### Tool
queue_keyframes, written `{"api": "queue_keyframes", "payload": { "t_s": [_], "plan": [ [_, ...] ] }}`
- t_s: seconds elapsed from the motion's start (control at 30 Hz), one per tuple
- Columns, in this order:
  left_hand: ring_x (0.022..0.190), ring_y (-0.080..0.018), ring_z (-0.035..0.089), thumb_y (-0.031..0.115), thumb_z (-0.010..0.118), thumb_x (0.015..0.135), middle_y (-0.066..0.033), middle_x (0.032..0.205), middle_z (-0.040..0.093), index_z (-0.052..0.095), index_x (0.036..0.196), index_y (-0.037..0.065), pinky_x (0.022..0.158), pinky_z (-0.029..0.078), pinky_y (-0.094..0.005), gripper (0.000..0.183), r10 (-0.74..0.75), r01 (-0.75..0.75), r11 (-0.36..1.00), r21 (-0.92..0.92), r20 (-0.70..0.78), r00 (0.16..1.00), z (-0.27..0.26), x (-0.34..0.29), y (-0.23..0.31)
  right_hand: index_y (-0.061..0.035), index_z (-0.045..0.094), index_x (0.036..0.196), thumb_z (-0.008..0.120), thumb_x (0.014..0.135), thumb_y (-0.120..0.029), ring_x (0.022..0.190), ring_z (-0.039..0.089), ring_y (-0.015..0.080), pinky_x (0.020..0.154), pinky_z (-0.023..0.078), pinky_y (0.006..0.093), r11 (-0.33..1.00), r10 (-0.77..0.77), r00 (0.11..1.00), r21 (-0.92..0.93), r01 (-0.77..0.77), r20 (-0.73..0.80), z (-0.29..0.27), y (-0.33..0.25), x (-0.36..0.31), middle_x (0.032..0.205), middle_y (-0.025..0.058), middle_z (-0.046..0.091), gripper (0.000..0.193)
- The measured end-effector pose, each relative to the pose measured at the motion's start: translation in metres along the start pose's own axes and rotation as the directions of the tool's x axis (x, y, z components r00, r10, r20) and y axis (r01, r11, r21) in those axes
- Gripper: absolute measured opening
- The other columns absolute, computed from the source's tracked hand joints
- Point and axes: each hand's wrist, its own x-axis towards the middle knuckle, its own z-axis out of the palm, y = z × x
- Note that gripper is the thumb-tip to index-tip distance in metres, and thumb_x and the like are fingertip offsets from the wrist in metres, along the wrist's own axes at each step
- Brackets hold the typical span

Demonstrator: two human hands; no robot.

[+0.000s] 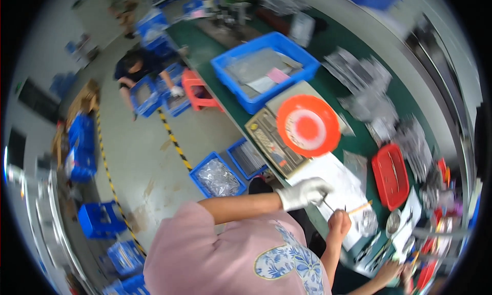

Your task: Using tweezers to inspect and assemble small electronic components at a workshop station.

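Over the white paper on the bench, my left hand wears a white glove, its fingers closed at the tip of a small, thin dark piece. My bare right hand is curled just across from it; what its fingers grip is blurred and too small to name. A thin yellow stick lies beside the right fingertips, and I cannot tell if they touch it. White paper spreads under and beyond both hands. Past it, an orange bowl rests on a weighing scale with a button panel.
Further along the green bench stands a blue crate. A red tray and grey plastic bags lie to the right. Another person's hands work at lower right. Blue crates sit on the floor, where another person crouches.
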Motion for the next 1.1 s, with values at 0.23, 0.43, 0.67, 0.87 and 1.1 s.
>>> {"api": "queue_keyframes", "payload": {
  "t_s": [0.23,0.43,0.67,0.87,1.1],
  "plan": [
    [0.061,-0.0138,0.053,0.003,0.045,0.076,-0.0066,0.076,0.054,0.053,0.095,0.004,0.052,0.043,-0.0237,0.020,-0.007,-0.099,0.822,0.561,0.184,0.983,-0.005,-0.005,0.013,-0.0026,0.042,0.058,0.044,0.079,-0.008,0.041,0.035,0.0238,0.041,0.029,0.0325,0.898,-0.155,0.984,-0.404,0.177,0.087,0.005,-0.014,0.000,0.049,0.0099,0.036,0.022],
    [0.067,-0.0149,0.055,0.022,0.043,0.082,-0.0101,0.093,0.055,0.039,0.118,0.001,0.051,0.046,-0.0219,0.042,-0.578,0.579,0.816,-0.004,0.044,0.815,-0.007,0.004,0.025,-0.0024,0.044,0.060,0.044,0.080,-0.010,0.043,0.038,0.0259,0.043,0.032,0.0305,0.900,-0.241,0.967,-0.353,0.255,0.085,0.004,-0.015,-0.003,0.053,0.0113,0.041,0.022],
    [0.062,-0.0099,0.051,-0.011,0.039,0.073,-0.0072,0.084,0.054,0.055,0.087,0.002,0.054,0.042,-0.0213,0.025,0.164,-0.409,0.665,0.625,0.412,0.896,0.002,0.009,0.030,-0.0019,0.041,0.059,0.041,0.085,-0.018,0.045,0.033,0.0095,0.042,0.030,0.0273,0.913,0.233,0.968,0.322,-0.251,0.093,0.001,-0.013,-0.004,0.050,0.0011,0.036,0.031],
    [0.066,-0.0105,0.052,0.019,0.046,0.082,-0.0076,0.088,0.052,0.052,0.101,-0.001,0.057,0.044,-0.0196,0.028,-0.666,0.652,0.746,0.139,0.178,0.724,-0.001,0.012,0.042,-0.0014,0.040,0.059,0.042,0.086,-0.021,0.049,0.031,0.0076,0.045,0.030,0.0239,1.000,0.020,0.999,-0.011,-0.019,0.037,0.000,-0.019,-0.005,0.050,-0.0001,0.037,0.033],
    [0.066,-0.0107,0.052,0.007,0.050,0.076,-0.0061,0.089,0.054,0.049,0.104,-0.001,0.058,0.043,-0.0196,0.029,-0.240,0.226,0.936,0.271,0.018,0.971,0.015,0.004,0.036,-0.0019,0.040,0.060,0.041,0.086,-0.020,0.050,0.030,0.0072,0.046,0.029,0.0236,0.937,0.183,0.980,0.289,-0.197,0.075,-0.002,-0.018,-0.005,0.052,-0.0012,0.036,0.032]
  ]
}}
